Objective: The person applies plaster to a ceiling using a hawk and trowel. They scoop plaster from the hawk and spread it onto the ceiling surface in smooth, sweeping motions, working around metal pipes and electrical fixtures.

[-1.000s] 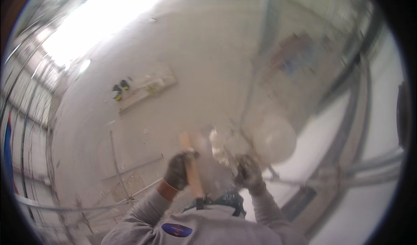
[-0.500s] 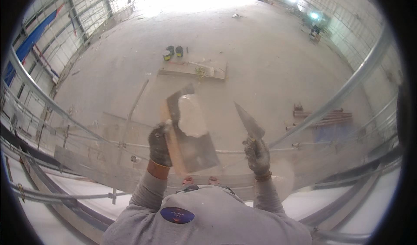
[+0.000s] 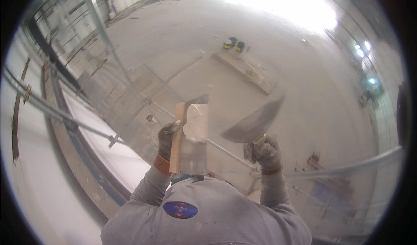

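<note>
The dark-gloved left hand [image 3: 167, 137] clasps the pale wooden strip [image 3: 177, 149] along a grey rectangular board's [image 3: 193, 157] left edge. The white, oblong paste mound [image 3: 196, 122] lies toward the board's far edge, long axis running near to far. The grey-gloved right hand [image 3: 266, 152], farther from the mound, grips a grey metal trowel [image 3: 254, 122] beyond the right edge.

The head-worn fisheye looks down, hands [image 3: 166, 140] [image 3: 266, 152] close below.

The left forearm [image 3: 151, 184] and right forearm [image 3: 274, 190] extend forward, gloved left fingers [image 3: 168, 129] and right fingers [image 3: 250, 152] curled.
</note>
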A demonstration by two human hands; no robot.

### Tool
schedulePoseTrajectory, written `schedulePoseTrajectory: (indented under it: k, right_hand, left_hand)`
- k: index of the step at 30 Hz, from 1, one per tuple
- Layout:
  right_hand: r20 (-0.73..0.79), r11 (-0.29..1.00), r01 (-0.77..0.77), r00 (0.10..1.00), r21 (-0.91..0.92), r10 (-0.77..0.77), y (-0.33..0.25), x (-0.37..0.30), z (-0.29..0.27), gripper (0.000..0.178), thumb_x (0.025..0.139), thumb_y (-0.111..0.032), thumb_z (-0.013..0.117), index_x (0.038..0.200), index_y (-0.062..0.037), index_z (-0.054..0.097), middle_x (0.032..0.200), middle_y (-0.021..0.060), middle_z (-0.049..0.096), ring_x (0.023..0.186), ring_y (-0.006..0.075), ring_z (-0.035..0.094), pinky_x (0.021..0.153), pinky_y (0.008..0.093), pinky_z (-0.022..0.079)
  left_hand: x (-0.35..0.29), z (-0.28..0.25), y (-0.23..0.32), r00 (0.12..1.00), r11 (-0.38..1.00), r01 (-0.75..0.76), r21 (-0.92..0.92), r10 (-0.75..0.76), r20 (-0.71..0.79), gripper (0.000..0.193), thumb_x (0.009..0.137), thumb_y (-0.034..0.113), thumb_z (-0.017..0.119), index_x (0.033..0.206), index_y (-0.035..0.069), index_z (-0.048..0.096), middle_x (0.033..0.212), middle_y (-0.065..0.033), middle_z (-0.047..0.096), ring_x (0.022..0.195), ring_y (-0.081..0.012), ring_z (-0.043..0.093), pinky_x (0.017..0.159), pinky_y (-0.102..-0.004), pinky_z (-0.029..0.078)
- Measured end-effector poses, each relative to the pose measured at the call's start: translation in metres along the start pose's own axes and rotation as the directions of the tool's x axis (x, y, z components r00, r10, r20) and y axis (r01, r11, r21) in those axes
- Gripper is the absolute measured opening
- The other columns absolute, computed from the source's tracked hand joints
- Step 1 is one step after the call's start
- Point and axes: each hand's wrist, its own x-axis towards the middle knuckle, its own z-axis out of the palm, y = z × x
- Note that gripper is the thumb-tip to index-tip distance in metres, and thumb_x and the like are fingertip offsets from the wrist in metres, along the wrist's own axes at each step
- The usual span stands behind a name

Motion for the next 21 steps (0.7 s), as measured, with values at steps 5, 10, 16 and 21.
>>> schedulePoseTrajectory:
  k: [5,10,16,21]
  right_hand:
    - [0.303,0.888,-0.297,0.933,0.352,0.192,0.107,0.069,0.018,0.030,0.095,-0.028,0.067,0.091,0.0016,0.065,0.061,0.0100,0.057,0.048,0.0176,0.054,0.039,0.0278,0.039]
    - [0.365,0.824,-0.558,0.790,0.094,0.493,0.157,0.116,0.011,0.032,0.096,-0.032,0.066,0.093,0.0005,0.066,0.063,0.0074,0.059,0.048,0.0124,0.050,0.040,0.0262,0.038]
    - [0.007,0.847,-0.479,0.871,0.231,0.491,0.192,0.130,0.059,0.031,0.102,-0.029,0.057,0.104,0.0007,0.063,0.068,0.0019,0.056,0.053,0.0096,0.050,0.045,0.0242,0.039]
    - [0.112,0.718,-0.411,0.898,0.562,0.426,0.242,0.162,0.195,0.033,0.099,-0.019,0.063,0.121,0.0048,0.058,0.079,0.0010,0.060,0.065,0.0099,0.056,0.054,0.0259,0.048]
  left_hand:
    - [-0.021,-0.028,0.044,0.992,0.968,0.009,0.251,0.024,-0.125,0.019,0.094,0.022,0.072,0.102,0.005,0.072,0.087,0.0012,0.068,0.075,-0.0100,0.063,0.065,-0.0253,0.051]
    - [-0.017,-0.083,0.097,0.995,0.992,-0.030,0.123,0.041,-0.091,0.013,0.093,0.017,0.074,0.100,0.005,0.073,0.092,0.0013,0.067,0.085,-0.0094,0.061,0.069,-0.0282,0.051]
    - [-0.032,-0.129,0.193,0.802,0.610,-0.404,0.682,0.594,-0.056,0.043,0.092,0.023,0.069,0.127,0.000,0.060,0.120,-0.0128,0.066,0.103,-0.0213,0.064,0.083,-0.0342,0.053]
    - [-0.043,-0.166,0.220,0.366,-0.473,-0.060,0.879,0.809,0.460,0.059,0.089,0.016,0.076,0.139,0.000,0.049,0.133,-0.0179,0.059,0.112,-0.0347,0.063,0.096,-0.0471,0.052]
